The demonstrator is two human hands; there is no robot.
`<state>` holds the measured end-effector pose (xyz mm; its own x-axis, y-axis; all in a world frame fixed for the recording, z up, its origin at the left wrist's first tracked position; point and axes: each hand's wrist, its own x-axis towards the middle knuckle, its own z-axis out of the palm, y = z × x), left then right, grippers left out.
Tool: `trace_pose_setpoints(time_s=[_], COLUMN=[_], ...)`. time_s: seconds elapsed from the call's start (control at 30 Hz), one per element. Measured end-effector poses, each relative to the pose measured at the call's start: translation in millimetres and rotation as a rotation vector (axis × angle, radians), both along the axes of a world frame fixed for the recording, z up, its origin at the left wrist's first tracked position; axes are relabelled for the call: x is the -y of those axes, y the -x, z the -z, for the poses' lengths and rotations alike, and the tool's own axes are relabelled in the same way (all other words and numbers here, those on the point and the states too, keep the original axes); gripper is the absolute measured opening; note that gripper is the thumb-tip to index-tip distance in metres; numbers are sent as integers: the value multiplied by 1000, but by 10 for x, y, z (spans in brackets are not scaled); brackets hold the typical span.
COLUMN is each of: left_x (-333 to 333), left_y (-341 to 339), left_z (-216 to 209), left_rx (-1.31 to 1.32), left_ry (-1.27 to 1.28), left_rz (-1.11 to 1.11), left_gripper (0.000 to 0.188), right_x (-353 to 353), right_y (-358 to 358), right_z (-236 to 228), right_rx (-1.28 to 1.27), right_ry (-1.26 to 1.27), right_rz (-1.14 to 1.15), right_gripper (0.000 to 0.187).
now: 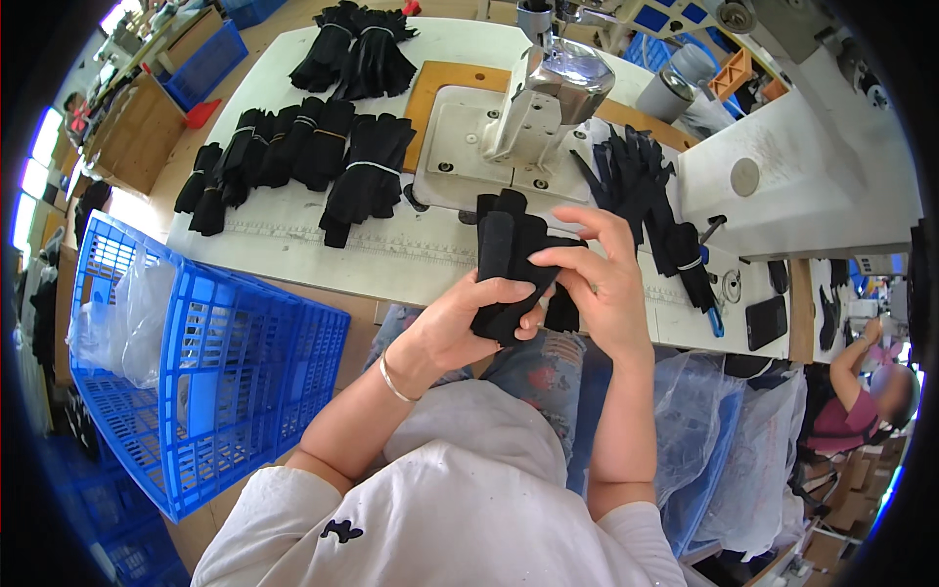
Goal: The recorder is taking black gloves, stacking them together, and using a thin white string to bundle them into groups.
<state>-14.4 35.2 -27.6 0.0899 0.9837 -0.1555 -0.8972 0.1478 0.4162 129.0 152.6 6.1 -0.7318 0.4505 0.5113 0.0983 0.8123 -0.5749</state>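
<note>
My left hand point(471, 311) is closed around a stack of black fabric pieces point(509, 256), held over the near edge of the sewing table. My right hand point(599, 279) pinches at the right side of the same stack, thumb and index finger on a black strip there. Just beyond the stack stands the sewing machine head point(548, 98) with its pale base plate point(469, 132). Several banded bundles of black fabric point(368, 168) lie on the table to the left. More loose black fabric pieces point(631, 176) lie right of the machine, beside a tied black bundle point(690, 256).
A blue plastic crate point(254, 362) with a clear bag point(132, 318) stands at my left. A dark phone point(767, 321) and a blue-handled tool point(716, 323) lie on the table's right. Clear plastic bags point(743, 470) hang at my right. Another person point(861, 391) sits farther right.
</note>
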Motion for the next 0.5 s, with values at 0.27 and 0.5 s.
trace_pose_setpoints(time_s=[0.27, 0.5], left_x=[13, 18], left_y=[56, 16], left_z=[-22, -79], left_rx=[-67, -196], left_ry=[11, -18], left_rz=[3, 106], left_gripper=[41, 33], right_x=[61, 270], right_y=[-262, -215], right_z=[-215, -64], right_rx=[63, -128], right_ry=[2, 424], right_rz=[-53, 85], right_gripper=[26, 11])
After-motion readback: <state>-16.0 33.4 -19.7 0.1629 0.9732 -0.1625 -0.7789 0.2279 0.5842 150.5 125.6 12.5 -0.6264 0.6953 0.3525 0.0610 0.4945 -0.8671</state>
